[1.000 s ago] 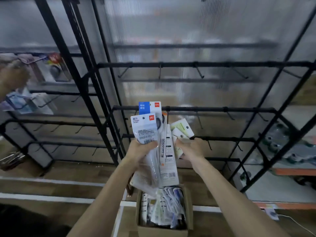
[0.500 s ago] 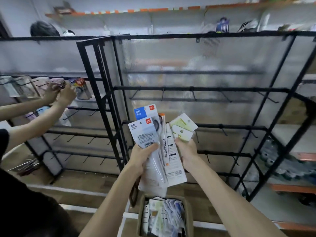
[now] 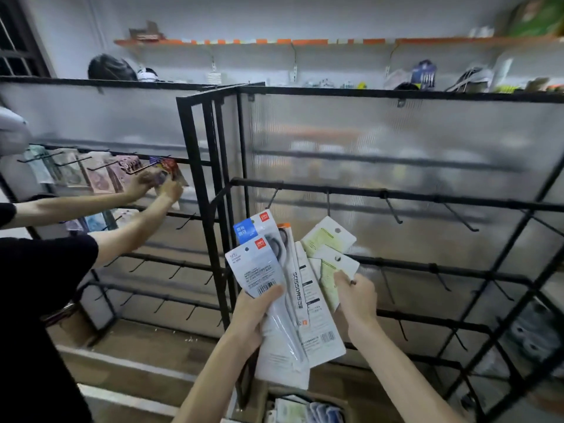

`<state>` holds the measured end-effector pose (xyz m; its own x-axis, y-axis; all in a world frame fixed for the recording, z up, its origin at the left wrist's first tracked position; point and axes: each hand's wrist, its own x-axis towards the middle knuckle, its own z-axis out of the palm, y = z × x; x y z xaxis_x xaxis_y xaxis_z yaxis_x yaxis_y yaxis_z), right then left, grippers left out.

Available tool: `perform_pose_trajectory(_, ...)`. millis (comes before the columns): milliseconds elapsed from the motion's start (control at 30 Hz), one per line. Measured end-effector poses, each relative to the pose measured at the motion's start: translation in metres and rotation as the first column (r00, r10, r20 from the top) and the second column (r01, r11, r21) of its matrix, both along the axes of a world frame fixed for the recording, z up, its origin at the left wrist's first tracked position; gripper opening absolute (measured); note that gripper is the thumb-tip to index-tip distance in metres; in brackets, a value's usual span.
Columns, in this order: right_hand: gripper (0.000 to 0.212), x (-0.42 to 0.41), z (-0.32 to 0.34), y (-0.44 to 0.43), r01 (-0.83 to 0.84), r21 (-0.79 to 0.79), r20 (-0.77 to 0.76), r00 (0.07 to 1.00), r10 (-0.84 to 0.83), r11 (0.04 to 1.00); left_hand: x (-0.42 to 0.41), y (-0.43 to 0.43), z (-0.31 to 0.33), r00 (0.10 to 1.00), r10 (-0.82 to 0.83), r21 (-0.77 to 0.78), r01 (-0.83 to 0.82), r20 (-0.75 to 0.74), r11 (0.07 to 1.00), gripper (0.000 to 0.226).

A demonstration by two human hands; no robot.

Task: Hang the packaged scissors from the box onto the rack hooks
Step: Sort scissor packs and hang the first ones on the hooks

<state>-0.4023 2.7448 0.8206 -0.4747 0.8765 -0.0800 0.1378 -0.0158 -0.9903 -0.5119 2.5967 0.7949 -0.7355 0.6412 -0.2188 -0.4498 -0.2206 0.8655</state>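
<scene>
My left hand (image 3: pixel 254 312) grips a fan of long white scissors packages (image 3: pixel 276 300), one printed SCISSORS, held upright in front of the black wire rack (image 3: pixel 396 199). My right hand (image 3: pixel 355 296) pinches the smaller pale green-and-white packages (image 3: pixel 331 250) at the right of the fan. Bare black hooks (image 3: pixel 393 210) stick out from the rack bar just above the packages. The cardboard box (image 3: pixel 305 407), with more packages in it, sits on the floor below my arms, partly cut off at the bottom edge.
Another person stands at the left, both hands (image 3: pixel 158 184) at a package on the neighbouring rack (image 3: pixel 195 166), which carries several hung packages. A wall shelf (image 3: pixel 305 42) with goods runs across the back. Lower rack bars also carry bare hooks.
My view has tilted up, showing the rack top and the wall shelf. My hands have lifted the packages higher in front of the rack. The other person's arms have come into view at left.
</scene>
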Motion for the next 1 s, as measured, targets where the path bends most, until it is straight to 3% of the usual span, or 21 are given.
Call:
perform_pose_trajectory(267, 0.019, -0.029, -0.010, 0.004, 0.175, -0.123, -0.169, 0.966, -0.194, 0.977, -0.042, 0.006, -0.004, 0.998, -0.059, 0.026, 0.058, 0.018, 0.998, 0.037)
perform_pose_trajectory(367, 0.016, -0.036, -0.004, 0.007, 0.168, -0.193, -0.256, 0.943, -0.214, 0.967, -0.047, 0.012, -0.005, 0.998, -0.049, 0.025, 0.048, 0.026, 0.999, 0.034)
perform_pose_trajectory(433, 0.024, -0.043, 0.000, 0.009, 0.053, -0.297, -0.326, 0.933, -0.153, 0.953, -0.048, 0.016, -0.004, 0.998, -0.062, 0.028, 0.061, 0.014, 0.998, 0.032)
perform_pose_trajectory(567, 0.065, -0.052, 0.011, 0.011, -0.219, -0.456, -0.422, 0.907, 0.007, 0.863, -0.054, 0.019, -0.004, 0.997, -0.071, 0.031, 0.071, 0.002, 0.997, 0.036)
perform_pose_trajectory(800, 0.041, -0.050, 0.015, 0.011, -0.436, -0.525, -0.482, 0.860, 0.167, 0.731, -0.064, 0.014, -0.011, 0.998, -0.066, 0.045, 0.066, -0.004, 0.997, 0.033)
perform_pose_trajectory(1000, 0.039, -0.047, 0.006, 0.002, -0.440, -0.437, -0.239, 0.898, 0.370, 0.785, -0.078, 0.002, -0.021, 1.000, -0.029, 0.043, 0.029, 0.005, 0.999, 0.035)
